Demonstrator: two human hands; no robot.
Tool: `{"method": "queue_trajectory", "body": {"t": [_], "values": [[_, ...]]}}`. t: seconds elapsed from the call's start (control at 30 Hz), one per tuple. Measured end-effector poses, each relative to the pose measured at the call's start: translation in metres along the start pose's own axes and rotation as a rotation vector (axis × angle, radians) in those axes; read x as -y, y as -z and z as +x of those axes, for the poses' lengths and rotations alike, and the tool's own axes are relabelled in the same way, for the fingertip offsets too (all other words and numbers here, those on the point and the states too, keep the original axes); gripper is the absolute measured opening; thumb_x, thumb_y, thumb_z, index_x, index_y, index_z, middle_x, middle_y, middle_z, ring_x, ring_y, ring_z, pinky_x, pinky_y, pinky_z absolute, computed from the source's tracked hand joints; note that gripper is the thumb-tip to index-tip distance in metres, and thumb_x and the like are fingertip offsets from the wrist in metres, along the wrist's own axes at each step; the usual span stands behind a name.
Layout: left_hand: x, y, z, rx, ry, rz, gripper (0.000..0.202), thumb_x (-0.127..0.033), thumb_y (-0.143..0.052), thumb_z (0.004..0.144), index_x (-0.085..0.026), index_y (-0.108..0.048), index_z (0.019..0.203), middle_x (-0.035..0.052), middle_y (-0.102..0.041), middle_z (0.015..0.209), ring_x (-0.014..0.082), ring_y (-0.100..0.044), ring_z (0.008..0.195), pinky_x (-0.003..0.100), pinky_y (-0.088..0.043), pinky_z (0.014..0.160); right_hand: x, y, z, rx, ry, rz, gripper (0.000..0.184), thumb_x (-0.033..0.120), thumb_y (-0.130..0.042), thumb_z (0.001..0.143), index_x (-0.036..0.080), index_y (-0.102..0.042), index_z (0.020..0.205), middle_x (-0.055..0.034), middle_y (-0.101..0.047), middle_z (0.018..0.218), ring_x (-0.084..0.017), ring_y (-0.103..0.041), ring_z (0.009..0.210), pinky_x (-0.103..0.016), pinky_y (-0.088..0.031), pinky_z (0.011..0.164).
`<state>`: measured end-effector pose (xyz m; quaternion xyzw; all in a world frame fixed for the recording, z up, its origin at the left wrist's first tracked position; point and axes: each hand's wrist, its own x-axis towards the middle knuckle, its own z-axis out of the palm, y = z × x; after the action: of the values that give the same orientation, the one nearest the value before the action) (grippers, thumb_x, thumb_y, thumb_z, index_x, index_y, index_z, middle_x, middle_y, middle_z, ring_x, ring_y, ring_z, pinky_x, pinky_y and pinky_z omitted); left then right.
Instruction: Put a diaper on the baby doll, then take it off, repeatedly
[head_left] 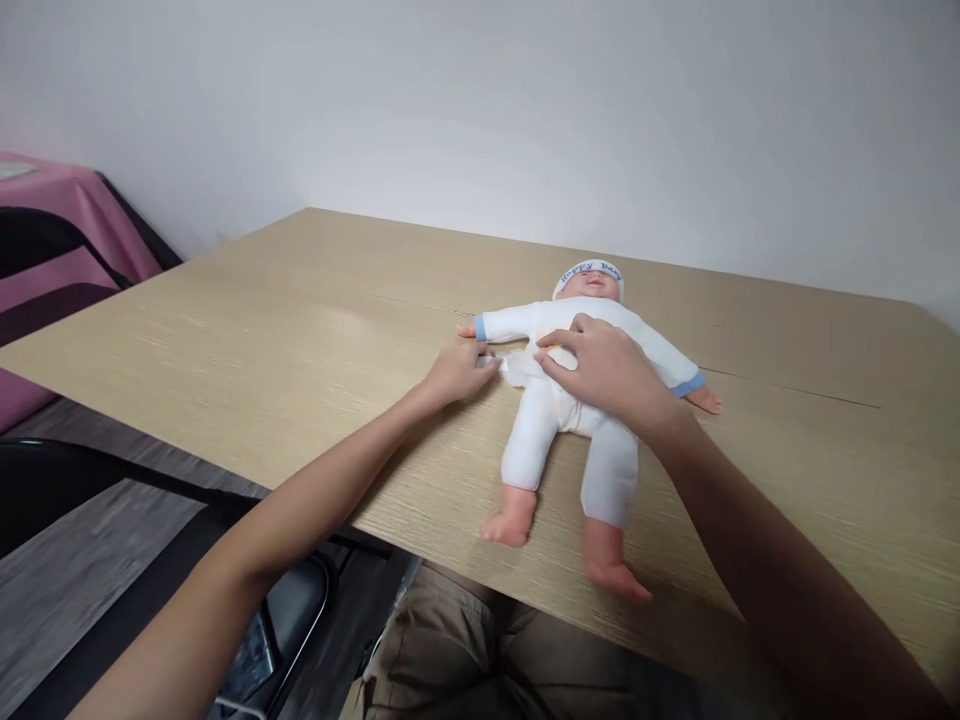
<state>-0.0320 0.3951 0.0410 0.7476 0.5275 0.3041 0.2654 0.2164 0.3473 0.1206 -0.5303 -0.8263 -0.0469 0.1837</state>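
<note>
A baby doll (582,318) in a white outfit with blue cuffs lies on its back on the table, its feet toward me. Around its hips is a white diaper (571,412), partly covered by my right hand. My left hand (459,372) is closed beside the doll's waist, pinching the diaper's side tab (517,366), which stretches out to the left. Over the belly, my right hand (604,365) has its thumb and fingertips close together on the diaper's front edge. The doll's headband (592,269) carries blue lettering.
The light wooden table (300,320) reaches back to a pale wall (540,120). Black chairs (67,490) stand at the left and below the near edge. A pink cloth (71,200) drapes another table at the far left.
</note>
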Motion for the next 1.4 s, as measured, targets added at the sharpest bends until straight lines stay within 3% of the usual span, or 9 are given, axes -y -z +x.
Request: {"method": "queue_trajectory", "body": {"t": [0.23,0.4,0.57,0.77,0.9,1.07,1.2,1.33,1.4], "values": [[-0.025,0.012,0.021,0.05,-0.005,-0.306,0.043,-0.05,-0.055,0.106,-0.022,-0.051,0.073,0.0014,-0.061,0.078,0.0171,-0.054,0.074,0.033,-0.048,0.077,0.004,-0.001,0.004,0.065,-0.083,0.026,0.038,0.047,-0.071,0.099,0.026,-0.084,0.127,-0.0148,-0.076,0.115,-0.038,-0.072,0.103,-0.05,-0.053,0.087],[-0.065,-0.009,0.037,0.147,-0.037,-0.487,0.043,-0.047,-0.066,0.102,-0.02,-0.057,0.07,0.0009,-0.058,0.074,0.0146,-0.051,0.068,0.031,-0.043,0.07,0.0,0.001,0.005,0.038,-0.119,0.165,0.065,0.047,-0.073,0.096,0.02,-0.066,0.155,-0.016,-0.08,0.129,-0.041,-0.073,0.118,-0.05,-0.054,0.096],[-0.074,-0.032,0.046,0.222,-0.14,-0.702,0.037,-0.04,-0.053,0.108,-0.018,-0.068,0.083,0.0058,-0.067,0.084,0.0166,-0.056,0.075,0.029,-0.043,0.07,-0.008,0.003,0.006,0.032,-0.2,0.275,0.064,0.046,-0.068,0.102,0.02,-0.062,0.16,-0.0104,-0.082,0.109,-0.033,-0.074,0.1,-0.041,-0.05,0.087],[-0.043,-0.051,0.044,0.009,-0.11,-0.815,0.026,-0.046,-0.071,0.104,-0.023,-0.061,0.111,-0.0015,-0.059,0.085,0.014,-0.054,0.071,0.027,-0.043,0.067,-0.018,0.0,0.009,-0.026,-0.206,0.388,0.042,0.031,-0.062,0.104,0.026,-0.076,0.144,-0.0032,-0.075,0.099,-0.022,-0.066,0.085,-0.035,-0.043,0.08],[-0.034,-0.058,0.045,0.03,-0.159,-0.766,0.036,-0.052,-0.078,0.101,-0.021,-0.061,0.104,0.0002,-0.061,0.09,0.0141,-0.055,0.077,0.027,-0.043,0.07,-0.018,-0.001,0.009,-0.036,-0.238,0.406,0.044,0.025,-0.062,0.099,0.029,-0.076,0.141,0.0,-0.071,0.092,-0.02,-0.063,0.079,-0.034,-0.041,0.077],[-0.037,-0.058,0.05,0.046,-0.139,-0.725,0.037,-0.053,-0.076,0.103,-0.02,-0.06,0.095,-0.003,-0.054,0.077,0.0127,-0.046,0.067,0.028,-0.037,0.063,-0.018,-0.003,0.009,-0.059,-0.25,0.417,0.042,0.02,-0.065,0.092,0.026,-0.077,0.132,0.0011,-0.067,0.083,-0.02,-0.062,0.077,-0.035,-0.04,0.075],[-0.042,-0.056,0.045,-0.056,-0.11,-0.669,0.027,-0.041,-0.076,0.104,-0.02,-0.059,0.1,-0.0004,-0.061,0.088,0.0139,-0.053,0.075,0.028,-0.042,0.07,-0.019,-0.004,0.01,-0.167,-0.261,0.444,0.047,0.011,-0.063,0.083,0.023,-0.076,0.127,0.0033,-0.056,0.075,-0.02,-0.058,0.073,-0.035,-0.043,0.076],[-0.059,-0.043,0.015,-0.274,-0.158,-0.521,0.017,-0.03,-0.071,0.105,-0.021,-0.059,0.112,0.005,-0.068,0.119,0.0139,-0.054,0.082,0.031,-0.046,0.082,-0.012,0.006,-0.005,-0.312,-0.251,0.475,0.047,0.006,-0.058,0.079,0.024,-0.076,0.119,0.0035,-0.054,0.076,-0.018,-0.055,0.07,-0.035,-0.048,0.078],[-0.071,-0.032,-0.009,-0.255,-0.303,-0.416,0.015,-0.036,-0.064,0.111,-0.022,-0.06,0.114,0.0061,-0.071,0.12,0.0152,-0.056,0.082,0.032,-0.048,0.082,-0.004,0.014,-0.026,-0.353,-0.199,0.485,0.036,0.01,-0.06,0.085,0.025,-0.075,0.114,0.0009,-0.061,0.084,-0.019,-0.058,0.073,-0.035,-0.051,0.078]]}}
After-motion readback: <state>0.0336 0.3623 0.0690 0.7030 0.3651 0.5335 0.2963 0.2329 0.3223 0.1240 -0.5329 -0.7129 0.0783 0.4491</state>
